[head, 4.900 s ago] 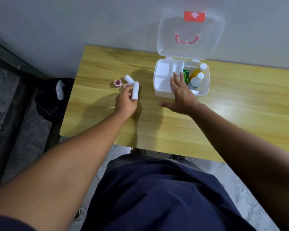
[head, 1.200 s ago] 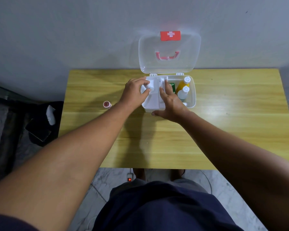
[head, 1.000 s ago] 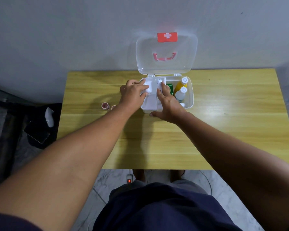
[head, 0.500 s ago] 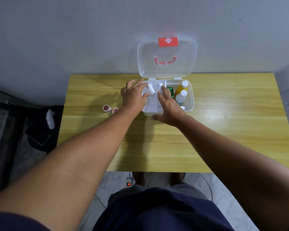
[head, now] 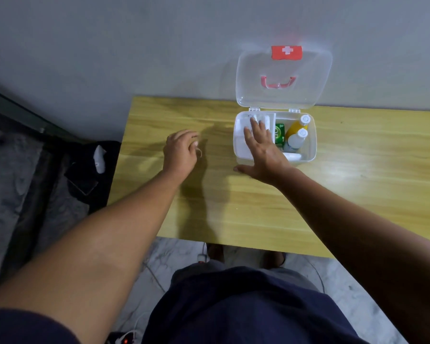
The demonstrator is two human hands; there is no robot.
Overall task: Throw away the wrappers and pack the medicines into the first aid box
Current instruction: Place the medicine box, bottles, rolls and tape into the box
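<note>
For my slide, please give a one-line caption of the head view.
Right hand rests on the open first aid box while left hand reaches over the wooden table.

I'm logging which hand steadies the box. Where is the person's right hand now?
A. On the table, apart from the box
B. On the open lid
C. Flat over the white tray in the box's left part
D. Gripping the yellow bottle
C: the right hand lies spread over the white tray inside the first aid box, fingers extended, beside the bottles.

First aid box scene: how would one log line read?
left hand: over small roll on table | right hand: flat on first aid box | lid: open
</note>
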